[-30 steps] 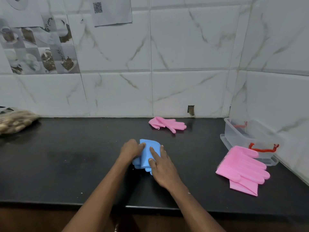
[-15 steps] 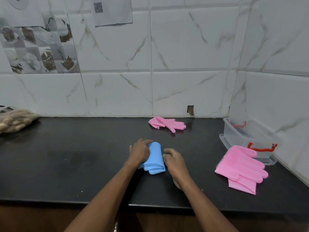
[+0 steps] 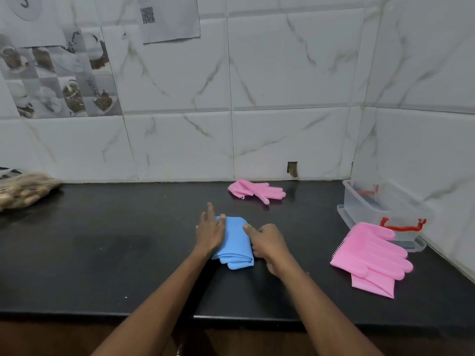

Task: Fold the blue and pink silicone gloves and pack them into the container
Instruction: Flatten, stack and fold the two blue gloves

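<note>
Black countertop point(image 3: 108, 255) spanning the lower frame, bearing a folded blue glove point(image 3: 235, 242) at centre, a pink glove point(image 3: 257, 190) at upper centre by the wall, a flat pink glove point(image 3: 372, 258) at right, a clear container point(image 3: 380, 211) at far right, and a bag point(image 3: 23, 191) at the left edge.

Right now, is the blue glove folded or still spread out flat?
Folded: the blue glove is a compact bundle with stacked layers at its near edge, between the left hand and right hand.
</note>
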Motion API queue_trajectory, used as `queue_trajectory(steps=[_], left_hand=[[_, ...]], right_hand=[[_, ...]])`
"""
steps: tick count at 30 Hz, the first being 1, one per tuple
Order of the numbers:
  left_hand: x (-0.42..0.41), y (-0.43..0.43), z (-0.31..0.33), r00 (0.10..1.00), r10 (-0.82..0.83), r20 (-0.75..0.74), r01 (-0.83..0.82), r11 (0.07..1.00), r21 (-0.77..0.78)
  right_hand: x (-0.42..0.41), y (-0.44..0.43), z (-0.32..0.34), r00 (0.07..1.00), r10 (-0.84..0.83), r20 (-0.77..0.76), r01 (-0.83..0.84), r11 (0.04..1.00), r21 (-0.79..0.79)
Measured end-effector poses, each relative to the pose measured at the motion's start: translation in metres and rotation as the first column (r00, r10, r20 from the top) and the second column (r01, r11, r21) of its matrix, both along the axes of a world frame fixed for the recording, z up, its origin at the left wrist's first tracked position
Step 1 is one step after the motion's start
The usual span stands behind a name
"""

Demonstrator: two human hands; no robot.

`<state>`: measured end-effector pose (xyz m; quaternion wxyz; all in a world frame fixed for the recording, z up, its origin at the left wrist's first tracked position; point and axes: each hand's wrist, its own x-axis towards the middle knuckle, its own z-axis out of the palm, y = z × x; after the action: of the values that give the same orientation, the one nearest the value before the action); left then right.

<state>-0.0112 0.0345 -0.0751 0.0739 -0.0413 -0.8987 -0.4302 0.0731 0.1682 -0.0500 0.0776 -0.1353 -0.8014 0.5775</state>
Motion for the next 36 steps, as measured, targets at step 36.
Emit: queue_trajectory(steps=[36], left_hand=[[0.003,-0.066,0.026,0.977,-0.203,-0.07,0.119,0.781,-0.614]], right_hand=[[-0.064,-0.091,-0.019,0.944,0.261,0.204,-0.33,0.781,0.531]])
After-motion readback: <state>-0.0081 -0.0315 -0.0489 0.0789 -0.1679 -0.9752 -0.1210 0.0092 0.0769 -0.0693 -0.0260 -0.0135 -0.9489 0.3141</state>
